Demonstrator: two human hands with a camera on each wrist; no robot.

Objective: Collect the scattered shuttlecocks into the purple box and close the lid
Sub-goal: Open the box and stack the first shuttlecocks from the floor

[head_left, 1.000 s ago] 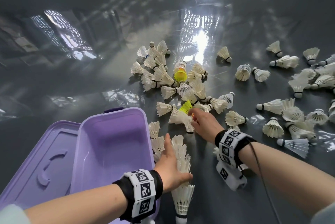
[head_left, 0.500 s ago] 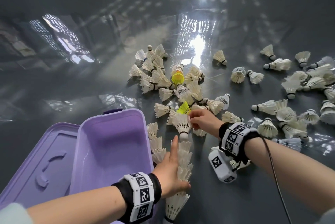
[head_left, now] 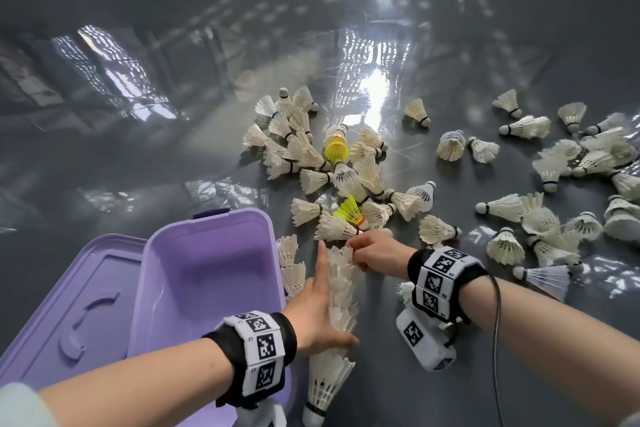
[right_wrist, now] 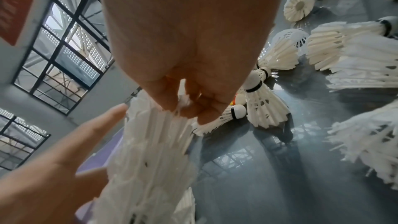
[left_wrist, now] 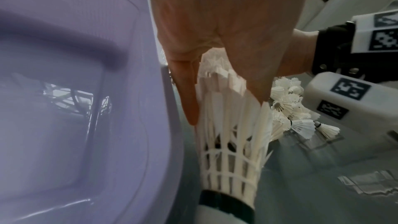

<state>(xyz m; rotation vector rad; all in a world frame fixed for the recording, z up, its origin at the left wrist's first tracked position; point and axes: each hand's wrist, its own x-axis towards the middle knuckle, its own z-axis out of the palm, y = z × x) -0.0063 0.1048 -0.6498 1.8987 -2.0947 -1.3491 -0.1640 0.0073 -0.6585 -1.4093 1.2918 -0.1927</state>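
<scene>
My left hand (head_left: 322, 298) grips a long nested stack of white shuttlecocks (head_left: 341, 291) just right of the purple box (head_left: 214, 229), with the index finger straight along it and the thumb round it. The stack (left_wrist: 230, 142) points cork-down toward me. My right hand (head_left: 360, 255) pinches the feathers of the top shuttlecock (right_wrist: 150, 125) at the stack's far end. The box stands open with nothing seen inside; its lid (head_left: 69, 305) lies flat to the left. Several loose shuttlecocks (head_left: 311, 156) lie beyond the hands, two of them yellow (head_left: 336, 149).
More white shuttlecocks (head_left: 554, 229) are spread over the glossy dark floor at the right. Two nested ones (head_left: 291, 267) lie against the box's right wall. A white wrist camera unit (head_left: 424, 340) with a cable hangs under my right wrist.
My right hand took a white shuttlecock from the pile by the yellow one and drew it back onto the far end of the stack. My left hand kept its hold.
</scene>
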